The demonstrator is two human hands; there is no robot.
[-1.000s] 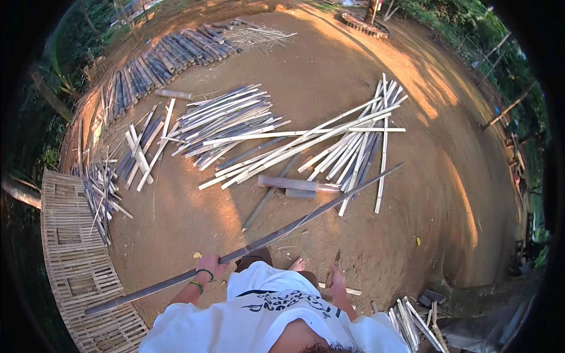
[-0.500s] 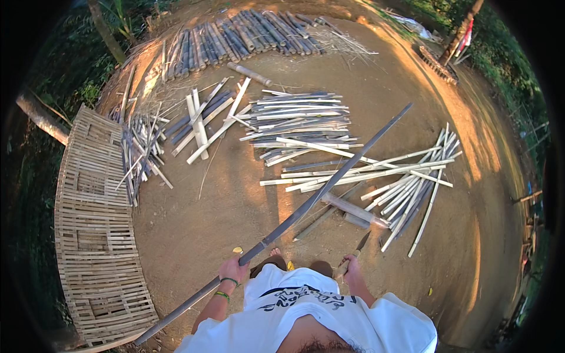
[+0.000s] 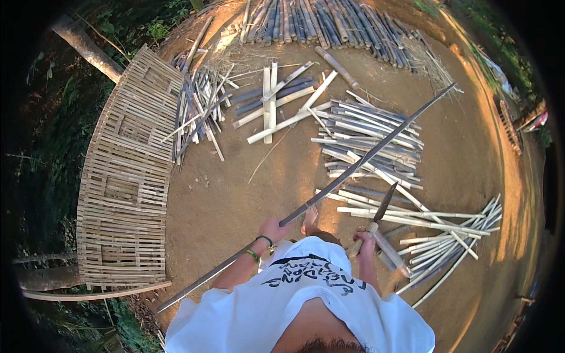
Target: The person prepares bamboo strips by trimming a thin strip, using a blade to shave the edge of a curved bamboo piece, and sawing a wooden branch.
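My left hand [image 3: 274,228] is closed around a long dark bamboo strip [image 3: 353,169]. The strip slants from beside my left forearm up past the stacked strips at the far right, its far end thin. In my right hand [image 3: 365,242] is a machete [image 3: 385,203], gripped by its pale handle with the dark blade pointing away from me. Beyond that hand, a short bamboo piece [image 3: 389,251] lies on the ground near crossed split bamboo strips [image 3: 447,235]. My bare foot [image 3: 309,219] shows just beyond the left hand.
A slatted bamboo panel [image 3: 150,194] runs along the left edge. Whole bamboo poles [image 3: 318,23] lie in a row at the back. Stacked split strips [image 3: 382,132], crossed wider pieces [image 3: 269,103] and a heap of short offcuts [image 3: 203,106] lie on the brown dirt ground [image 3: 235,194].
The view has swung left and moved forward, and one foot has stepped ahead. Both hands keep their holds; the machete now stands out farther forward from my right hand.
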